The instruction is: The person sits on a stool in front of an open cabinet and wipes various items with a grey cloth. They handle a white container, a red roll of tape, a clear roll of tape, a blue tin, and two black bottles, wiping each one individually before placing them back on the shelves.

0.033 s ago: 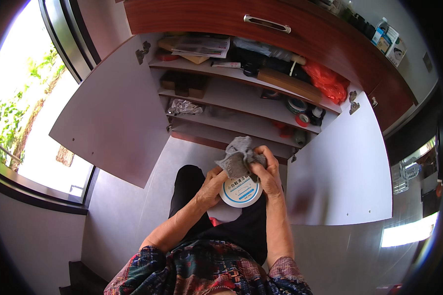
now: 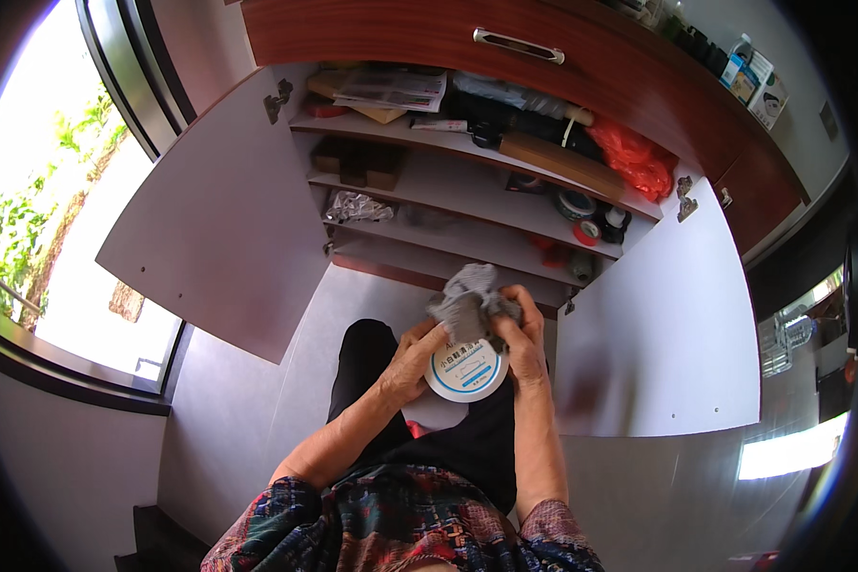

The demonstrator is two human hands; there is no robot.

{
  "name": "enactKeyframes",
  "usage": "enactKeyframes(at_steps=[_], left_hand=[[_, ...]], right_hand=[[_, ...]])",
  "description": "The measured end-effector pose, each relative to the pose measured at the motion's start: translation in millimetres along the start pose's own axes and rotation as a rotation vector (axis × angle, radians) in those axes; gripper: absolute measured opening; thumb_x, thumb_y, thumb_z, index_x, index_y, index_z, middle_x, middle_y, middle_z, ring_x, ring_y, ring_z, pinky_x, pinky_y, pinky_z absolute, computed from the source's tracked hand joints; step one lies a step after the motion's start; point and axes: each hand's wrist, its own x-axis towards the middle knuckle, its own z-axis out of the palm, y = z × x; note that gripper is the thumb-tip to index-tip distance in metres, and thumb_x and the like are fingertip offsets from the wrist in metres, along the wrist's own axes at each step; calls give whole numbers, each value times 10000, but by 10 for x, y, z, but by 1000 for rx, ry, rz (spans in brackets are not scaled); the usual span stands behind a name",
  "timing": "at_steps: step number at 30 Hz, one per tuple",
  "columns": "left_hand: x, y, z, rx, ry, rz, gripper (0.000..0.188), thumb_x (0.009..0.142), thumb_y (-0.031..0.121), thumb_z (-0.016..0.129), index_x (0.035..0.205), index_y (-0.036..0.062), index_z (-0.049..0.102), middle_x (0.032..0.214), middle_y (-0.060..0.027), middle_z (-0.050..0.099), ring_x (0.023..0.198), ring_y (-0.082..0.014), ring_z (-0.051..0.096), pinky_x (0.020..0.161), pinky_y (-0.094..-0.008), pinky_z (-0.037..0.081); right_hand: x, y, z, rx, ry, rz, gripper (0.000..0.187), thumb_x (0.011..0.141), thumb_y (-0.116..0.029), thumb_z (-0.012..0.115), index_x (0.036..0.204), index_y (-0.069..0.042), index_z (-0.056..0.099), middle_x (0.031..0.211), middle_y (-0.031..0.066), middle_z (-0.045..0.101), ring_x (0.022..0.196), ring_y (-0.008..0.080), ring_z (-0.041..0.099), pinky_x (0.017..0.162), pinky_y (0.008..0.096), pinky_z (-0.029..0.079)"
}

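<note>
i saw the left hand (image 2: 412,360) gripping the round white jar (image 2: 465,370) from its side to steady it above the lap, while the right hand (image 2: 521,336) pinched a crumpled grey cloth (image 2: 467,300) against its top.

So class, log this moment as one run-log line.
left hand: holds round white tin | right hand: grips grey cloth | ahead: open cupboard

A low cabinet (image 2: 505,205) stands ahead with both pale doors (image 2: 214,219) swung open on cluttered shelves under a red-brown wooden drawer front (image 2: 467,48), while a large window (image 2: 38,210) at left pours daylight over the grey floor (image 2: 248,410).
</note>
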Motion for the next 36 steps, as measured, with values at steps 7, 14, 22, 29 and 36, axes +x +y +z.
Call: enactKeyframes(at_steps=[7,14,22,29,36], left_hand=[[106,-75,-43,-372,55,18,499,920,436,459,1195,20,489,1148,-140,586,1042,-240,591,902,-386,494],[98,-156,28,-753,-156,-31,407,901,343,539,1118,-1,553,1026,-162,643,931,-260,639,810,-396,544],[-152,-103,53,-526,-22,-21,381,850,202,641,1143,-9,519,1047,-114,638,957,-198,635,860,-341,527],[-356,-84,19,-174,22,123,458,816,199,681,1173,17,459,1039,-95,596,948,-168,611,829,-315,528],[-310,-73,-46,-253,215,176,410,809,222,678,1109,10,496,991,-84,607,923,-151,609,826,-303,517]], right_hand=[[-516,209,341,-239,398,-185,293,824,-163,609,1049,-38,471,1008,42,514,915,130,498,842,264,399],[-907,535,577,-780,358,-594,469,745,-128,700,1146,-17,485,1240,207,375,1128,365,426,932,422,379],[-605,223,330,-173,507,-300,361,855,-147,551,1173,7,474,1234,147,412,1112,248,458,949,327,362],[-291,2,207,-190,141,-136,388,917,-226,479,1245,-19,480,1149,90,581,1015,196,579,873,303,460],[-712,419,328,685,283,226,409,894,-145,482,1300,-156,433,1233,-4,533,1114,150,525,929,334,441]])
